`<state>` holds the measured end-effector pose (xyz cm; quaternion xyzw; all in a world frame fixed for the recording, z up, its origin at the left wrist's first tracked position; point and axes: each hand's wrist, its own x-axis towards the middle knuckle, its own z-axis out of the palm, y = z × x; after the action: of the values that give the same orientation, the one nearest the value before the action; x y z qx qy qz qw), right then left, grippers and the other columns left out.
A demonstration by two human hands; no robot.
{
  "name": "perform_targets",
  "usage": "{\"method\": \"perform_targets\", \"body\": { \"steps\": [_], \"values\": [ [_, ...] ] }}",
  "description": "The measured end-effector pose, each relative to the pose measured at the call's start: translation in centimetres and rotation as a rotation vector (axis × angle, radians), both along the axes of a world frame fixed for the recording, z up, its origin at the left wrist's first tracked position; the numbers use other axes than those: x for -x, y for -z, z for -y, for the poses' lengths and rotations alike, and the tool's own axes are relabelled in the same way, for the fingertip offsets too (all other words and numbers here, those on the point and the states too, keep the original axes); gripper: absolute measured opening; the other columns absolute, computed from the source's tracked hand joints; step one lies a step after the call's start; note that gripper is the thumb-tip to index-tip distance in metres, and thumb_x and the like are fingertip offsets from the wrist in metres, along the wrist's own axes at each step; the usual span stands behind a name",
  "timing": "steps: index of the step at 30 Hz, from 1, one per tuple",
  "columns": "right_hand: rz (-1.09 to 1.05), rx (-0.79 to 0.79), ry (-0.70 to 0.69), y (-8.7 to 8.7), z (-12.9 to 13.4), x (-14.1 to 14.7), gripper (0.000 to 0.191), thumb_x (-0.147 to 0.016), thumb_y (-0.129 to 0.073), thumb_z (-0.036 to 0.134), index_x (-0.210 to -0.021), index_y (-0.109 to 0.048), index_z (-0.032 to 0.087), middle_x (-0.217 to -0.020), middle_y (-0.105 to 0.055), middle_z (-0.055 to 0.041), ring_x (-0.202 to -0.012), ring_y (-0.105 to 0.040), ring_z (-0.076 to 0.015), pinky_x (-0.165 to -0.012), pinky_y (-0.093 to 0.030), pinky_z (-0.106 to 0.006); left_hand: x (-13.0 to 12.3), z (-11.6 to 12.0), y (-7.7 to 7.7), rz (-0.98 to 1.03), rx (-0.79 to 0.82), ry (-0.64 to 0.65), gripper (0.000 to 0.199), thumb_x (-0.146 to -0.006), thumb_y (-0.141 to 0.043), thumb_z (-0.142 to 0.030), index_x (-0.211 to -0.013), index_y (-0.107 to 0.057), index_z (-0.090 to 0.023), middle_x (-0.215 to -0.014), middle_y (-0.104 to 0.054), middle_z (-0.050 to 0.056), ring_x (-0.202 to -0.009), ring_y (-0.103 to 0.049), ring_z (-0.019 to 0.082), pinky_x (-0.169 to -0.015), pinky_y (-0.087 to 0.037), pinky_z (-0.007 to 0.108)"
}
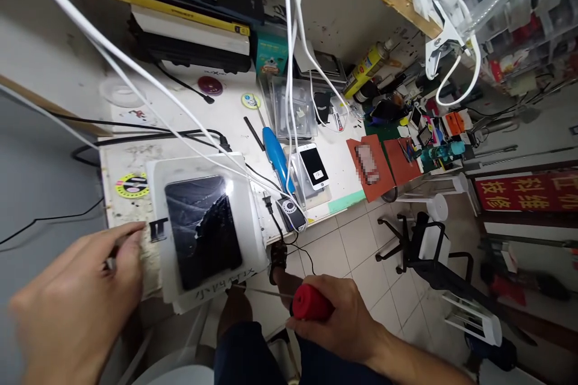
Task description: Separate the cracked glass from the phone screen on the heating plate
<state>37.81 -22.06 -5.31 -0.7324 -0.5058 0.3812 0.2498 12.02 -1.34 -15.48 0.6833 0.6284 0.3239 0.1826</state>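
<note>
A tablet screen lies face up on a white machine bed at the desk's near left corner. Its glass is cracked, with a jagged glossy black patch on one side. A short black flex cable sticks out at its left edge. Beside that cable, my left hand is closed in a pinch; something small and dark shows between its fingers, too hidden to name. My right hand wraps round a red spool-like handle below the desk edge. A thin pale line runs from it toward the bed's near edge.
White cables hang across the view. Behind the bed are a blue screwdriver, a white phone and clear plastic boxes. An orange mat lies farther right. An office chair stands on the tiled floor.
</note>
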Motion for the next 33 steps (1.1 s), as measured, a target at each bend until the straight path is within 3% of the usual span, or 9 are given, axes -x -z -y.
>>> {"method": "perform_targets", "body": {
  "steps": [3,8,11,13,16,19,24,29,33],
  "values": [
    [-0.08,0.062,0.057,0.1,-0.1,0.3,0.032,-0.087,-0.085,0.05,-0.098,-0.069,0.024,-0.076,-0.063,0.006,-0.064,-0.051,-0.0101,-0.058,-0.042,-0.021,-0.3,0.4,-0.4,-0.078,-0.09,0.061,0.022,-0.093,-0.055,-0.032,-0.092,-0.076,-0.026,-0.093,-0.079,-0.002,-0.079,-0.068,0.02,-0.064,-0.033,0.023],
    [-0.095,0.071,0.07,0.3,-0.2,0.6,0.032,-0.085,-0.087,0.048,-0.097,-0.07,0.024,-0.075,-0.063,0.0057,-0.064,-0.053,-0.0105,-0.058,-0.044,-0.021,0.1,0.4,0.5,-0.133,-0.099,0.02,0.016,-0.097,-0.067,-0.04,-0.091,-0.073,-0.026,-0.081,-0.074,-0.003,-0.07,-0.065,0.018,-0.058,-0.03,0.024],
    [-0.088,0.059,0.069,0.1,0.2,0.5,0.026,-0.088,-0.085,0.045,-0.097,-0.072,0.024,-0.077,-0.067,0.0044,-0.065,-0.058,-0.0115,-0.06,-0.049,-0.021,0.3,0.6,0.4,-0.016,-0.09,0.076,0.011,-0.097,-0.07,-0.034,-0.092,-0.075,-0.026,-0.087,-0.077,-0.002,-0.075,-0.066,0.018,-0.065,-0.043,0.027],
    [-0.067,0.045,0.069,0.0,0.5,0.3,0.023,-0.092,-0.082,0.044,-0.101,-0.073,0.025,-0.078,-0.069,0.0038,-0.065,-0.062,-0.0121,-0.061,-0.052,-0.02,0.4,1.4,-0.2,0.002,-0.059,0.098,0.013,-0.099,-0.066,-0.03,-0.103,-0.078,-0.026,-0.104,-0.08,0.0,-0.085,-0.071,0.019,-0.079,-0.054,0.032],
    [0.017,-0.007,0.041,0.6,1.1,-0.5,0.026,-0.092,-0.084,0.046,-0.103,-0.075,0.025,-0.074,-0.071,0.0038,-0.059,-0.063,-0.0121,-0.058,-0.054,-0.018,0.5,3.3,-1.6,0.007,-0.011,0.066,0.024,-0.105,-0.058,-0.023,-0.119,-0.077,-0.023,-0.118,-0.079,0.005,-0.1,-0.074,0.019,-0.089,-0.058,0.033],
    [0.102,-0.036,-0.001,1.6,1.9,-1.4,0.034,-0.088,-0.087,0.05,-0.105,-0.077,0.023,-0.078,-0.076,0.0018,-0.058,-0.068,-0.0131,-0.06,-0.058,-0.018,0.3,5.8,-3.2,0.062,-0.022,0.019,0.024,-0.107,-0.057,-0.02,-0.122,-0.076,-0.022,-0.117,-0.077,0.006,-0.107,-0.074,0.018,-0.095,-0.059,0.032],
    [0.171,0.029,0.048,2.1,2.3,-2.1,0.048,-0.083,-0.086,0.063,-0.102,-0.08,0.02,-0.079,-0.079,-0.0025,-0.061,-0.071,-0.0169,-0.057,-0.059,-0.021,-0.1,8.8,-5.1,0.148,-0.009,0.014,0.02,-0.105,-0.064,-0.013,-0.119,-0.075,-0.023,-0.102,-0.074,0.001,-0.094,-0.072,0.014,-0.086,-0.059,0.027],
    [0.169,0.086,0.229,1.4,-0.8,0.7,0.058,-0.078,-0.084,0.074,-0.098,-0.076,0.02,-0.072,-0.071,0.0003,-0.059,-0.063,-0.0158,-0.056,-0.055,-0.024,-0.5,9.9,-5.2,0.126,-0.132,0.07,0.037,-0.1,-0.065,-0.004,-0.131,-0.072,-0.023,-0.109,-0.071,0.006,-0.103,-0.067,0.02,-0.093,-0.057,0.035],
    [0.182,-0.063,0.393,1.9,-4.9,3.6,0.058,-0.078,-0.086,0.071,-0.103,-0.073,0.02,-0.08,-0.073,-0.0008,-0.067,-0.063,-0.0165,-0.064,-0.054,-0.026,-1.2,10.6,-4.8,0.053,-0.202,0.133,0.051,-0.097,-0.064,0.0,-0.142,-0.067,-0.024,-0.119,-0.071,0.011,-0.111,-0.064,0.025,-0.1,-0.056,0.043]
  ]
}}
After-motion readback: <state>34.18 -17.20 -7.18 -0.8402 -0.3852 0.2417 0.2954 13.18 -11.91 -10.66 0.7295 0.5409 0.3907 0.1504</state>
